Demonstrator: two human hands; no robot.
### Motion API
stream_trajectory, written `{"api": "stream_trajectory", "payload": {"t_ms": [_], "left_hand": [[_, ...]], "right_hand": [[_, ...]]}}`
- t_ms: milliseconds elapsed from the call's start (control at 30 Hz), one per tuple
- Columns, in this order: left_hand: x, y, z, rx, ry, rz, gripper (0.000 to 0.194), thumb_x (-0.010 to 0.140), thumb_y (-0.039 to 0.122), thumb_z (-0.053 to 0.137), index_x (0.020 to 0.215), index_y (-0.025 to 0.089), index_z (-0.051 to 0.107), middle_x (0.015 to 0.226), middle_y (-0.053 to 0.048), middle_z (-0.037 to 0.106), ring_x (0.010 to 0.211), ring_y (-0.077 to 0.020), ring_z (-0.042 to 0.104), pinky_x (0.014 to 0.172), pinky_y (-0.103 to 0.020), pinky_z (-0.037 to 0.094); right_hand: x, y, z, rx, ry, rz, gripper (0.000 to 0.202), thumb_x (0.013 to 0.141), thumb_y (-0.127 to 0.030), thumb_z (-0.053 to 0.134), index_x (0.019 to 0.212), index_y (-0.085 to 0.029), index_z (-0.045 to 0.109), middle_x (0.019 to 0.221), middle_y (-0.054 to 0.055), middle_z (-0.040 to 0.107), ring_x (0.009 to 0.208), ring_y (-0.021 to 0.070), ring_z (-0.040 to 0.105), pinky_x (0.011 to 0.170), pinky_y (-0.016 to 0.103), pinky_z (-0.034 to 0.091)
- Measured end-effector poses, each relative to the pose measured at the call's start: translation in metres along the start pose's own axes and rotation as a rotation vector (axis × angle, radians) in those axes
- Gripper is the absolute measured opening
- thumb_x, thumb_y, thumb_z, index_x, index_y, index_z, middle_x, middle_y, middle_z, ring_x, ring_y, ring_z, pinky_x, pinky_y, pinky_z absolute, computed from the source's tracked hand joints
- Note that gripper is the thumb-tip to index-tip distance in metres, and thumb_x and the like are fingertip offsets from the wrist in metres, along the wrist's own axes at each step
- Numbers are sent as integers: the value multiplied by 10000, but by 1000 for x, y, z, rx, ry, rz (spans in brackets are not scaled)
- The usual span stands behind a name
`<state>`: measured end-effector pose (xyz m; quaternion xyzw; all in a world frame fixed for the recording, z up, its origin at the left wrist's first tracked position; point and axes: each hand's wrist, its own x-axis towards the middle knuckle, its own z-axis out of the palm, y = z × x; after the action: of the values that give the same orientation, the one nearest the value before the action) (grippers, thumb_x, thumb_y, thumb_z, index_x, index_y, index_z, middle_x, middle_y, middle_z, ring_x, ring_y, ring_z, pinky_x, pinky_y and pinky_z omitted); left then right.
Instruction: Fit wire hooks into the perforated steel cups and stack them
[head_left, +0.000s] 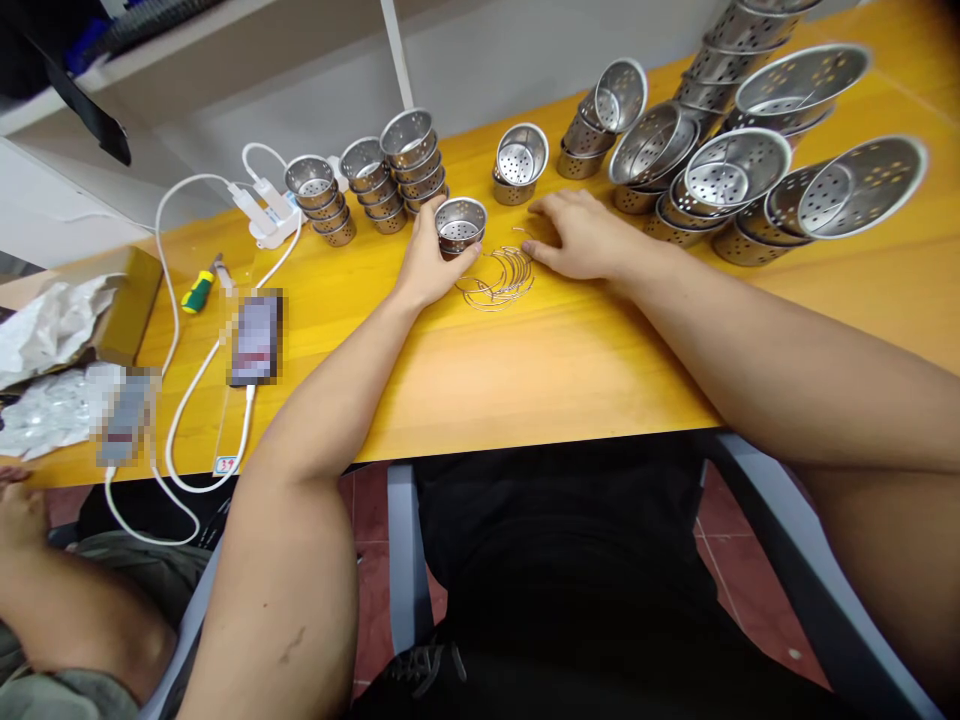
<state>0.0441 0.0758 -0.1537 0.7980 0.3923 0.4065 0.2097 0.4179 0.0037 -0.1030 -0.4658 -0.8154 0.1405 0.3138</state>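
Note:
My left hand (427, 262) is closed around the side of a small perforated metal cup (461, 222) that stands upright on the table, apparently with another cup nested beneath it. Its thumb lies along the front of the cup. Just right of this cup is a loose pile of thin curved metal wires (511, 275). My right hand (581, 236) rests on the table beyond the pile's right side, fingers spread and holding nothing that I can see. The thumb tip is close to the wires. Behind, between both hands, a short stack of perforated cups (522, 165) leans slightly.
Stacked cups (409, 140) stand at the back left, and many more tilted stacks (739, 170) crowd the right. A power strip (271, 215), white cables, a screwdriver (199, 290) and two phones (256, 340) lie left. Another person's arm (67, 590) shows at lower left.

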Motion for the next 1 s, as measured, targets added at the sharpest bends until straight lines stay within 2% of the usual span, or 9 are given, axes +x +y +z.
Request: {"api": "stream_trajectory", "payload": {"t_ms": [67, 233, 367, 500, 633, 767, 867, 933, 1000], "left_hand": [[0, 1, 1, -1, 7, 13, 1168, 970, 902, 988, 1874, 411, 436, 1923, -188, 631, 1830, -432, 641, 1632, -707, 447], [-3, 10, 2, -34, 59, -6, 1176, 945, 897, 1029, 1869, 414, 485, 1908, -191, 658, 1809, -451, 668, 1668, -730, 400], [-5, 18, 1, -23, 36, -17, 1209, 949, 978, 976, 1893, 411, 476, 1970, -196, 614, 1873, -455, 618, 1680, -715, 379], [-4, 27, 0, -22, 32, -34, 1150, 979, 1061, 872, 1852, 404, 514, 1927, -205, 661, 1822, -439, 675, 1650, -698, 427], [-5, 34, -3, -41, 41, 11, 1092, 1017, 1072, 811, 1839, 411, 530, 1901, -191, 691, 1799, -408, 699, 1633, -669, 463], [-3, 31, -2, -64, 65, 8, 1135, 975, 1092, 844, 1824, 396, 558, 1896, -192, 697, 1768, -407, 722, 1635, -663, 469], [-1, 25, -2, -48, 33, -37, 1258, 943, 1152, 808, 1886, 376, 509, 1956, -204, 638, 1847, -435, 656, 1665, -673, 411], [0, 23, -3, -19, -21, -57, 1296, 963, 1170, 752, 1944, 383, 438, 2018, -196, 574, 1915, -433, 589, 1682, -649, 379], [0, 23, -5, -7, -47, -71, 1297, 979, 1157, 750, 1964, 386, 407, 2035, -190, 559, 1922, -424, 586, 1679, -631, 392]], "right_hand": [[0, -2, 0, 1, -7, -21, 678, 1078, -855, 844, 1507, -330, 863, 1552, 231, 833, 1534, 662, 721, 1368, 968, 549], [-1, -12, 2, 9, 1, -57, 634, 1090, -793, 855, 1524, -331, 882, 1576, 220, 815, 1532, 625, 729, 1397, 919, 573], [-3, -16, 5, 13, -23, -61, 658, 1099, -872, 806, 1478, -343, 907, 1517, 223, 839, 1479, 612, 756, 1381, 906, 590], [-4, -15, 4, 27, -35, -65, 720, 1087, -942, 783, 1478, -350, 902, 1523, 211, 844, 1475, 599, 761, 1384, 883, 591], [-4, -14, 5, 43, -22, -73, 737, 1087, -960, 787, 1477, -344, 897, 1535, 216, 848, 1473, 584, 754, 1383, 852, 602], [-4, -18, 5, 38, -12, -68, 738, 1084, -962, 792, 1469, -340, 891, 1534, 219, 852, 1489, 604, 755, 1376, 876, 599], [-4, -25, 4, 30, -35, -38, 745, 1084, -965, 786, 1485, -344, 878, 1550, 215, 846, 1530, 608, 746, 1407, 880, 576], [-4, -32, 2, 20, -46, -6, 784, 1075, -946, 807, 1549, -323, 852, 1599, 228, 823, 1567, 618, 725, 1434, 881, 546], [-6, -40, -3, 21, -29, 30, 864, 1058, -922, 852, 1656, -300, 799, 1696, 242, 770, 1643, 630, 662, 1483, 881, 486]]}}
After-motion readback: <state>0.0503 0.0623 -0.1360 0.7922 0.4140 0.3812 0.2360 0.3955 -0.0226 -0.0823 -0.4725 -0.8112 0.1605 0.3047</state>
